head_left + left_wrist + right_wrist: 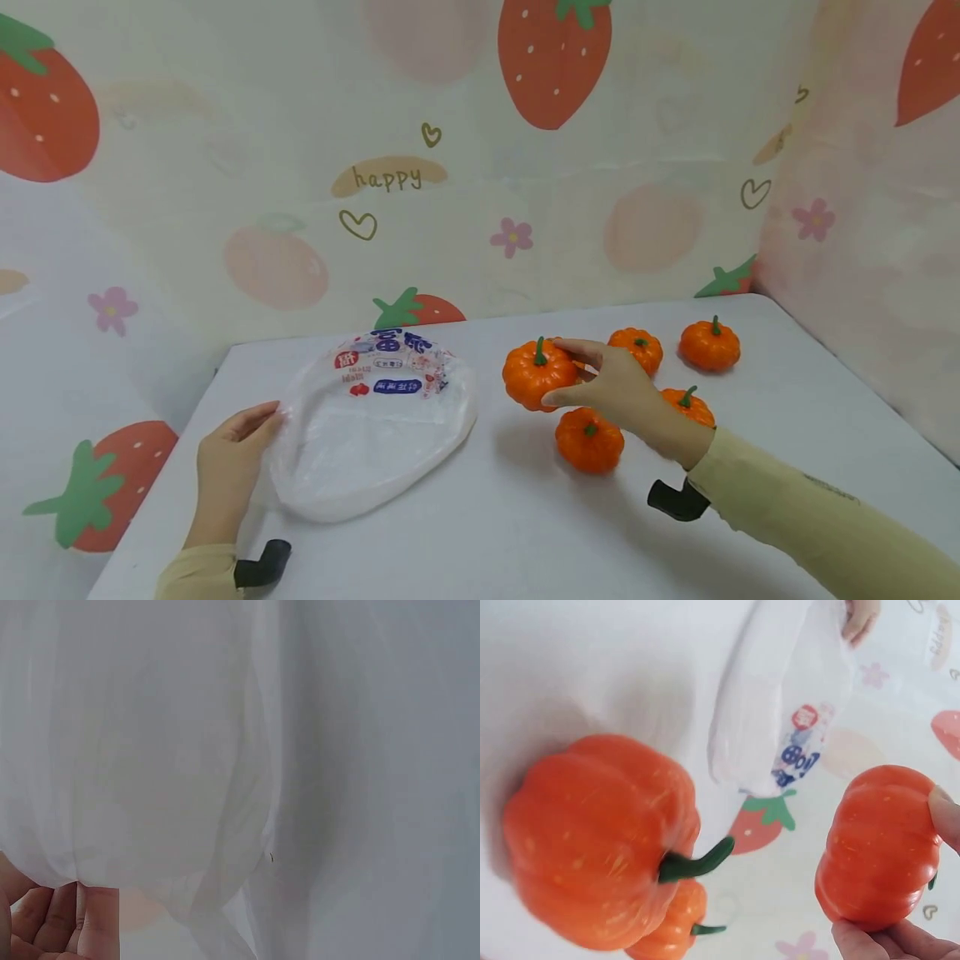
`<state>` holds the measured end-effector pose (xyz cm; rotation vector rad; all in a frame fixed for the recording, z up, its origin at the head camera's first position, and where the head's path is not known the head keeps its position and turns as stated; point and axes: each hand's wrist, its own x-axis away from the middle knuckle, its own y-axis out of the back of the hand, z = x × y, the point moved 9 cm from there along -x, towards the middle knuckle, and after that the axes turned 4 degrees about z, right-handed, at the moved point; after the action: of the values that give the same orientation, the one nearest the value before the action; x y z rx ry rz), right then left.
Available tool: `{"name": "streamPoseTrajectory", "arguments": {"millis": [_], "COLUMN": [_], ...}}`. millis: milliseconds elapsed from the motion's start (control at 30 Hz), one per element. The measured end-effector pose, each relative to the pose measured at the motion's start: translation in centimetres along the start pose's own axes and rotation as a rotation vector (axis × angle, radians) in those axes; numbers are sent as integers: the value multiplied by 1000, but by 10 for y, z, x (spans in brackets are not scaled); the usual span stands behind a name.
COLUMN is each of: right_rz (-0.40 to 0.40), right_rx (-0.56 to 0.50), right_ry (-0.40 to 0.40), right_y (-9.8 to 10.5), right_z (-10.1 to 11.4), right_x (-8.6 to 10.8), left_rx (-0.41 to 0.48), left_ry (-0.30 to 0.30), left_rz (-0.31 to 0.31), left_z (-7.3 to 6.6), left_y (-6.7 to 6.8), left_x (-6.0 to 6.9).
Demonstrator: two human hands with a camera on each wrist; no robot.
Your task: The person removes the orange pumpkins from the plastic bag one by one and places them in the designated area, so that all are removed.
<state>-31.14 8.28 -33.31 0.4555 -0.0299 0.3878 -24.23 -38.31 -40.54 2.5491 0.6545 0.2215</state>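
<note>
A clear plastic bag (367, 492) with blue and red print stands with its wide mouth spread on the left half of the table. My left hand (231, 462) pinches the bag's rim at its left side; the left wrist view shows fingertips (64, 919) against the thin film. In my right hand (626, 396) is a small orange toy pumpkin (528, 379) with a green stem, held between thumb and fingers above the table, right of the bag. Below it another pumpkin (590, 442) rests on the table. The right wrist view shows the held pumpkin (881, 847) from its side.
More orange pumpkins lie on the right part of the white table (480, 550): one at the far right (710, 346), one behind my hand (636, 350), and one partly hidden by my wrist (690, 407). A strawberry-patterned cloth (465, 217) hangs behind the table.
</note>
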Motion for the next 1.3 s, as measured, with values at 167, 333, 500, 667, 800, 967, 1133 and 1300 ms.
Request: {"name": "streamPoseTrajectory", "arguments": {"millis": [167, 333, 500, 667, 800, 967, 1133, 1300], "right_rz": [-29, -73, -90, -111, -129, -153, -188, -221], "right_rx": [17, 144, 141, 122, 122, 173, 212, 239], "right_ry": [5, -22, -52, -87, -88, -119, -154, -168], "right_y": [16, 34, 48, 63, 75, 89, 103, 119], "right_z": [-5, -13, -20, -27, -30, -40, -51, -60], "right_x": [9, 15, 20, 29, 35, 42, 47, 52], "left_rx": [-9, -12, 4, 28, 5, -6, -1, 0], "left_ry": [8, 9, -10, -31, -26, -26, -37, -33], "left_rz": [-2, -3, -24, -25, -24, -27, -29, -23], "left_z": [2, 2, 0, -1, -2, -4, -5, -3], "left_y": [0, -1, 1, 0, 0, 1, 1, 0], "left_x": [-1, 0, 0, -1, -1, 1, 1, 0]}}
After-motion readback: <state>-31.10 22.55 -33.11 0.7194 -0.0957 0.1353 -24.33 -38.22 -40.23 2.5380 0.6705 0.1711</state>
